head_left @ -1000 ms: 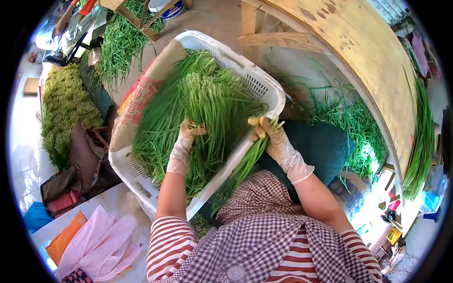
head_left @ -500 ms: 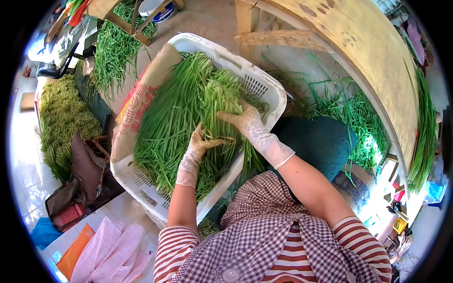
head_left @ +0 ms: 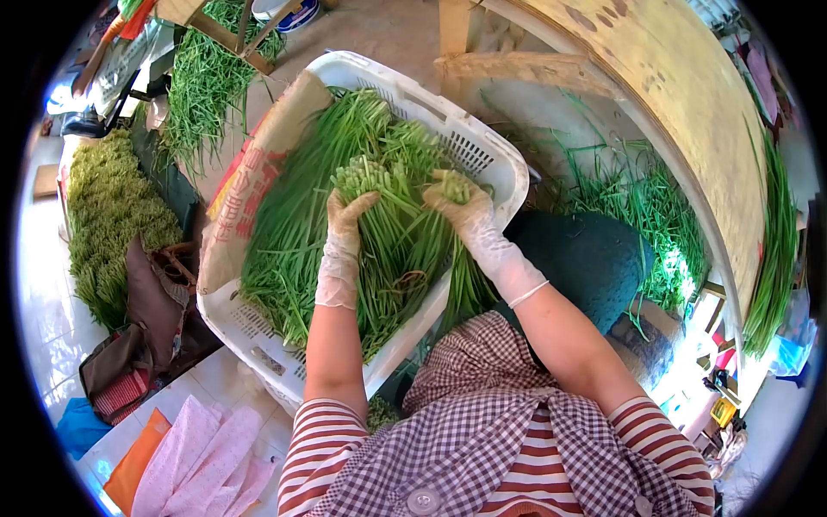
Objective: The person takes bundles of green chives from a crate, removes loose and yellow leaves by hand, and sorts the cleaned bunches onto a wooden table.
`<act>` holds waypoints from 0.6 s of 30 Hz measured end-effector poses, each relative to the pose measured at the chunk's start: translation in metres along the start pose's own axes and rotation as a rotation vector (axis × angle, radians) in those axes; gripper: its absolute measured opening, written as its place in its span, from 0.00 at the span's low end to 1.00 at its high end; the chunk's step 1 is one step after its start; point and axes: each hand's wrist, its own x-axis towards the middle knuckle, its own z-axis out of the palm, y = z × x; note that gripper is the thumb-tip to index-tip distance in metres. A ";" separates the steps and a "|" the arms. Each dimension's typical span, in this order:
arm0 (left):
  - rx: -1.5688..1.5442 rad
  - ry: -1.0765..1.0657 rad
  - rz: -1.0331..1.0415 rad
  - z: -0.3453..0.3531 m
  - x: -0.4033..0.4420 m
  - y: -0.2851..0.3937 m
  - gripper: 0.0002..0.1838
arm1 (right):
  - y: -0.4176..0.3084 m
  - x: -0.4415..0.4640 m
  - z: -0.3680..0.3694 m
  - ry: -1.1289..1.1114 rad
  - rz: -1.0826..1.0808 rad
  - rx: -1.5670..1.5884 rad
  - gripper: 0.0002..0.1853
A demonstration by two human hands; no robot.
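Note:
A white plastic basket (head_left: 405,79) in front of me is heaped with long green chives (head_left: 297,202). My left hand (head_left: 345,226), in a thin pale glove, is closed around a bunch of chives (head_left: 369,177) whose pale stem ends point up and away from me. To its right, my right hand (head_left: 465,211), gloved as well, grips another bunch (head_left: 455,185) near its stem ends, and its leaves hang down over the basket's near side. Both bunches are above the heap, apart from each other. Fingers on the far side of each bunch are partly hidden.
A printed sack (head_left: 258,172) lines the basket's left side. A wooden table (head_left: 680,77) curves along the right, with loose greens (head_left: 646,207) below it. More bundled chives (head_left: 121,215) stand at left, near a brown bag (head_left: 129,366) and pink cloth (head_left: 198,457).
My left hand has moved up and away from me and now holds a bunch with its stem ends showing. My right hand has shifted slightly right, its bunch now separated from the left one.

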 end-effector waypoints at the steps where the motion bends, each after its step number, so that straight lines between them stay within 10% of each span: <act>1: 0.008 0.002 -0.020 -0.006 0.002 -0.005 0.23 | -0.005 0.000 -0.007 -0.026 0.070 -0.094 0.24; 18: 0.061 -0.023 -0.016 0.000 -0.004 0.004 0.25 | -0.013 -0.006 0.001 0.169 -0.014 -0.042 0.13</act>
